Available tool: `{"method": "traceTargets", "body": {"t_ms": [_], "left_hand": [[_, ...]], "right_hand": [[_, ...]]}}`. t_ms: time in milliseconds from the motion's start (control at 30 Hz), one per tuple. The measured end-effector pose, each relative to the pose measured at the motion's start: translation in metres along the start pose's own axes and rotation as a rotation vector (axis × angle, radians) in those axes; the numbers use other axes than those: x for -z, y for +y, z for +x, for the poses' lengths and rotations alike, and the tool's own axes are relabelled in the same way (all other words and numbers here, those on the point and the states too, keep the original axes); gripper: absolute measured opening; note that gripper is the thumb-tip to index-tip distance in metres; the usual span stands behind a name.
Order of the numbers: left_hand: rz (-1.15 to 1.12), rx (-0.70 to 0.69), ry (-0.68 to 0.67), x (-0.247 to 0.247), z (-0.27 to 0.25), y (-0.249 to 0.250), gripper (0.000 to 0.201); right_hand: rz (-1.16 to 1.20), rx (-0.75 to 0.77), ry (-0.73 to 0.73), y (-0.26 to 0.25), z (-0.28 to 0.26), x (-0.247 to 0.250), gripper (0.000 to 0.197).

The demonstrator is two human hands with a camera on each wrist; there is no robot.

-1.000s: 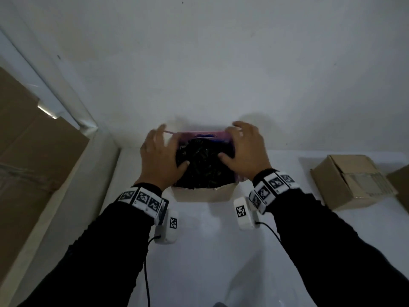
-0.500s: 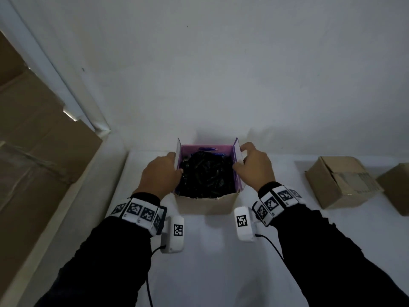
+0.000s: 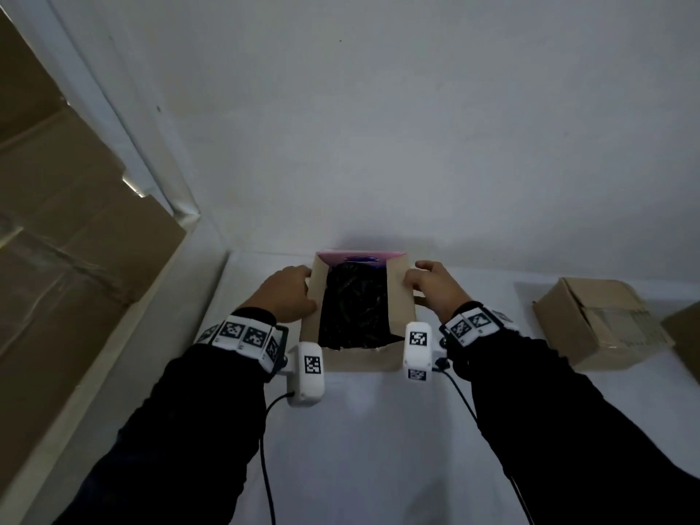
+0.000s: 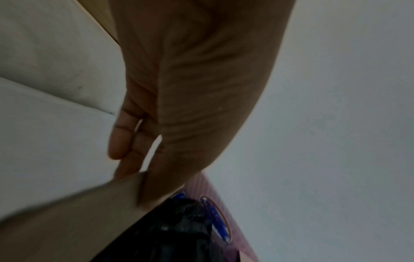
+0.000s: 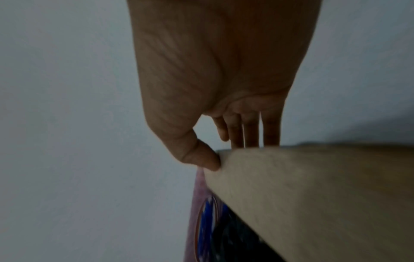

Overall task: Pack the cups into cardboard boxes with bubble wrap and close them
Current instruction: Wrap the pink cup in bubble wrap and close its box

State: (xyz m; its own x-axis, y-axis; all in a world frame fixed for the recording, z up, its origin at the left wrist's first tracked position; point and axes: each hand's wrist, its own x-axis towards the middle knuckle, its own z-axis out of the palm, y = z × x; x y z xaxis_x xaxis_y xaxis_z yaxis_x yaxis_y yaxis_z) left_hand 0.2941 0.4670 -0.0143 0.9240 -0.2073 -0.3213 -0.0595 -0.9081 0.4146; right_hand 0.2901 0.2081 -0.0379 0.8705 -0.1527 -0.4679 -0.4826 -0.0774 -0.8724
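An open cardboard box stands on the white table against the wall. Black bubble wrap fills it, and no cup shows. The far flap is pink inside and stands up. My left hand pinches the left side flap, which leans inward over the wrap. My right hand pinches the right side flap, which leans inward too. In the left wrist view the fingers go behind the flap. In the right wrist view the thumb presses the flap's corner.
A closed, taped cardboard box sits on the table to the right, with another box at the frame's edge. Large cardboard cartons are stacked on the left. The white wall rises just behind the open box.
My hands left the bubble wrap and took hold of the two side flaps. The flaps stood upright half a second ago and now tilt inward over the wrap.
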Motion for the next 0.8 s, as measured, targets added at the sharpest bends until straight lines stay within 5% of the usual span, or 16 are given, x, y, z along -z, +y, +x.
{"method": "traceTargets", "body": {"t_ms": [100,300,467,667,800], "left_hand": [[-0.007,0.061,-0.144,0.009,-0.003,-0.002,0.035],[-0.126,0.098,-0.253,0.010,-0.018,-0.004,0.050],[-0.172,0.098,-0.186,0.001,-0.030,-0.007,0.056],[-0.146,0.061,-0.061,-0.008,-0.046,-0.006,0.052],[-0.259,0.126,-0.070,-0.015,-0.056,-0.001,0.043]], "right_hand": [[-0.086,-0.072,-0.106,-0.012,-0.001,-0.001,0.020],[-0.024,-0.157,-0.187,-0.013,-0.007,-0.008,0.010],[0.030,-0.070,-0.194,-0.008,-0.010,-0.012,0.057],[0.071,0.016,-0.172,0.002,-0.025,-0.006,0.057],[0.007,0.213,-0.104,0.006,-0.032,0.000,0.049]]}}
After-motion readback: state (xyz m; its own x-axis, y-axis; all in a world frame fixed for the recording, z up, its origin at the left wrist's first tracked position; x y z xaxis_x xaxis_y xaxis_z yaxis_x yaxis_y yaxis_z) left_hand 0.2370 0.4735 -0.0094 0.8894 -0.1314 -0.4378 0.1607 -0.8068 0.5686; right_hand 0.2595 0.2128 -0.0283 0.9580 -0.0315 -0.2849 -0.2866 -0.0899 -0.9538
